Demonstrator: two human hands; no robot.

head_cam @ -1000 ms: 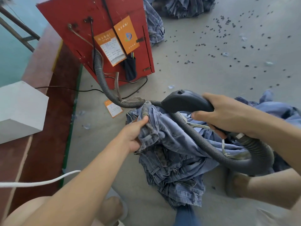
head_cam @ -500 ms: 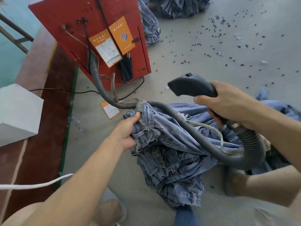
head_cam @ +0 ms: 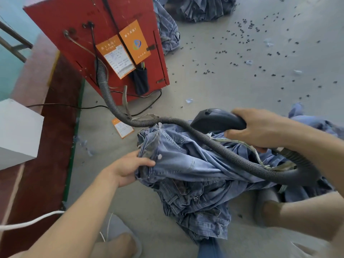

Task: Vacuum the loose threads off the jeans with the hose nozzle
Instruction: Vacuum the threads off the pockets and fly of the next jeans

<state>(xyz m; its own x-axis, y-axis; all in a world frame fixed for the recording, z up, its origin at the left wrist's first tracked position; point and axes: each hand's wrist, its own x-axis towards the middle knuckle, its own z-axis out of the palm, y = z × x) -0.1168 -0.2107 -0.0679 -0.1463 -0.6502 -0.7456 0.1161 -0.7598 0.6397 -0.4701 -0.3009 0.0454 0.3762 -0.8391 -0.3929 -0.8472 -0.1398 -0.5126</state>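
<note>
The concrete floor (head_cam: 232,94) took up most of the view, and far left on it stood the red cabinet (head_cam: 74,34), tilted in the wide lens, with orange tags (head_cam: 135,41) hanging on its face. The jeans (head_cam: 186,174) lay bunched on the floor in the middle, near you — a crumpled blue heap with its waistband end lifted toward the cabinet. More denim (head_cam: 201,8) was piled far off, beyond the cabinet's right edge.

The ribbed grey hose (head_cam: 104,90) came down from the cabinet front, ran across the top of the jeans and looped back on the right up to the black nozzle (head_cam: 216,120). Your right hand (head_cam: 260,131) had its fingers wrapped round the nozzle's handle, a firm grip, with the nozzle mouth pointing left just above the far edge of the jeans; whether it touched the cloth could not be told. A pale cord (head_cam: 256,153) trailed under that hand along the hose.

Your left hand (head_cam: 130,166) held the waistband end of the jeans — thumb on top, fingers curled under the cloth, a closed grip on the denim.

Small dark specks (head_cam: 242,30) were scattered over the far right of the floor, and one orange card (head_cam: 122,127) lay flat just left of the jeans.
</note>
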